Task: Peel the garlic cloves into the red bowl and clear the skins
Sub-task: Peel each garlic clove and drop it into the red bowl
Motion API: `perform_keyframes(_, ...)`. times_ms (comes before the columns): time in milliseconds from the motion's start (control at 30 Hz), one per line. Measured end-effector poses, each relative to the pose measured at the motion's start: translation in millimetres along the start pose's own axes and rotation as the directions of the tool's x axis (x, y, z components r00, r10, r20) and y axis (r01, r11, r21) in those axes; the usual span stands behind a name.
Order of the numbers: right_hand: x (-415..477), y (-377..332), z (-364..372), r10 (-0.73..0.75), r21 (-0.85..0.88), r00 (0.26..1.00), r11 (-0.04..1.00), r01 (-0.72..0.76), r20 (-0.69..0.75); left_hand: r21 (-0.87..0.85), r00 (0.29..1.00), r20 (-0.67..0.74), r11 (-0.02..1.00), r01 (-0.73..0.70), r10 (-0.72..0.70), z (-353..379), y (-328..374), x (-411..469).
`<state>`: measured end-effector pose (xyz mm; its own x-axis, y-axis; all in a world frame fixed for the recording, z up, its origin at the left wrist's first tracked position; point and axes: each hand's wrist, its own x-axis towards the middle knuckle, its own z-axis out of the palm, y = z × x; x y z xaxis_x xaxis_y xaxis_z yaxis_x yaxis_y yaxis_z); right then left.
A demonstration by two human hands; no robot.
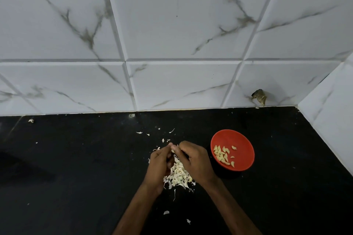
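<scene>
Garlic clove [172, 150] sits btwn the fingertips of both hands, mostly hidden, just above the skins pile [179, 174]. Left hand [160, 162] & right hand [194, 159] both curl in and pinch it, tips meeting over the pile's far end. Pile lies on the black counter [76, 177], partly under the hands. Red bowl [246, 142] stands just right of the right hand, w/ peeled cloves [222, 155] inside. Loose skin bits [166, 212] lie scattered round the pile. Marble-look tile wall [172, 25] rises behind.
</scene>
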<state>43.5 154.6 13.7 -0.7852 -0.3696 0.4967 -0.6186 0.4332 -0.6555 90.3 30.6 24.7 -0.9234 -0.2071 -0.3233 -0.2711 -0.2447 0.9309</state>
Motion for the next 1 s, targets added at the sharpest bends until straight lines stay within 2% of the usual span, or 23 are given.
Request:
perform_keyframes(33,0,1,0,0.036,0.036,0.999,0.999,-0.036,0.001,0.013,1.000,0.015,1.000,-0.005,0.004,0,0,0)
perform_keyframes(100,0,1,0,0.193,0.226,0.981,0.955,-0.191,0.017,0.093,0.991,0.046,0.987,-0.130,0.126,-1,1,1)
perform_keyframes(167,0,-1,1,0.344,0.393,0.936,0.852,-0.345,0.075,0.148,0.967,0.089,0.957,-0.249,0.238,-2,2,3)
perform_keyframes(267,2,0,2,0.434,0.500,0.885,0.737,-0.455,0.166,0.144,0.955,0.109,0.946,-0.290,0.276,-6,-3,8)
perform_keyframes(333,2,0,1,0.438,0.478,0.881,0.745,-0.466,0.177,0.180,0.958,0.099,0.942,-0.284,0.270,-9,-8,10)
perform_keyframes(533,1,2,-6,0.391,0.275,0.903,0.861,-0.427,0.179,0.368,0.953,0.027,0.884,-0.290,0.301,-15,-13,9)
perform_keyframes(667,-2,3,-8,0.291,-0.019,0.943,0.956,-0.292,0.159,0.448,0.942,-0.067,0.854,-0.265,0.328,-12,-14,9)
perform_keyframes(733,-2,0,-8,0.314,0.009,0.938,0.948,-0.319,0.147,0.473,0.938,-0.098,0.845,-0.250,0.333,-11,-14,10)
perform_keyframes(800,-2,-5,-7,0.371,0.143,0.917,0.909,-0.391,0.150,0.468,0.930,-0.109,0.844,-0.263,0.350,-9,-15,10)
perform_keyframes(867,0,-10,-5,0.396,0.186,0.906,0.889,-0.419,0.148,0.460,0.911,-0.133,0.838,-0.293,0.391,-7,-14,9)
perform_keyframes(933,0,-12,-2,0.373,0.089,0.919,0.919,-0.385,0.124,0.439,0.902,-0.176,0.852,-0.286,0.394,-7,-13,10)
perform_keyframes(1000,-1,-15,1,0.290,-0.101,0.954,0.954,-0.283,0.072,0.314,0.933,-0.198,0.921,-0.231,0.302,-6,-14,9)
